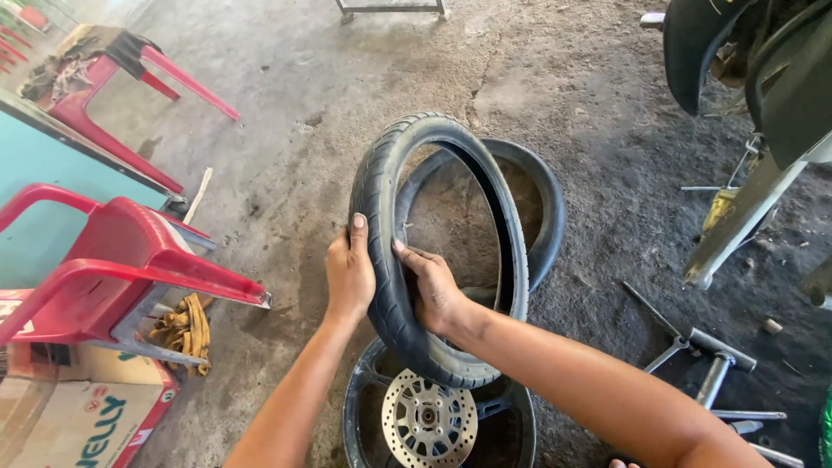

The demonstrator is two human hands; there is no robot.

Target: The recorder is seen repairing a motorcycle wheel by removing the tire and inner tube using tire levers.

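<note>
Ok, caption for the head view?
Both hands grip an upright tyre above a wheel rim on concrete.

A motorcycle repair workshop: stained concrete floor, wheel rim, scattered wrenches

**A:** where's there room to get a hand in?

**B:** Top middle of the concrete floor is wide open, and so is the strip between the red plastic chair and the tyre. Through the tyre's hole is free too, though the right hand is already inside the rim.

**A:** and the right side?

**B:** Cramped. The inner tube sits just behind the tyre, the motorbike fills the top right corner, and metal tools litter the floor below it. The wheel with the brake disc blocks the bottom edge.
</note>
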